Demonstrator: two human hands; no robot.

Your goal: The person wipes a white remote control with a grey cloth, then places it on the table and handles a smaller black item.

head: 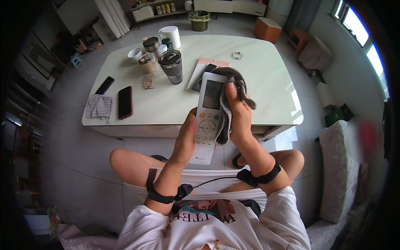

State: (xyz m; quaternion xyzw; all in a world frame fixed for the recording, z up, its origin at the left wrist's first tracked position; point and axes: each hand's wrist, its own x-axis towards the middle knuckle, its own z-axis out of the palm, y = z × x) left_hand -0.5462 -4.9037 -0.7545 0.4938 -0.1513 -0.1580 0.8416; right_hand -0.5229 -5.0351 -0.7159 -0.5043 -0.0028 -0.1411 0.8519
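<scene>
My left hand [186, 137] grips the left edge of a white air-conditioner remote control [204, 125], which is held upright with its grey screen and buttons facing me. At its upper right edge, my right hand [238, 109] holds a grey cloth [223, 125] against the remote, thumb on top. Part of the cloth hangs down along the remote's side, and another part bunches above the right hand. Both hands are over the near edge of a pale coffee table [265, 78]. Behind the remote lie a pink and white booklet [195, 75] and a dark remote control [210, 67], partly hidden.
A smartphone [125, 102], a black slim object [105, 85] and a striped cloth [100, 106] lie on the table's left. A lidded tumbler [172, 67], glass jar [153, 47], white cup [135, 54] and paper roll [171, 36] stand behind; a bracelet [237, 55] lies at the right.
</scene>
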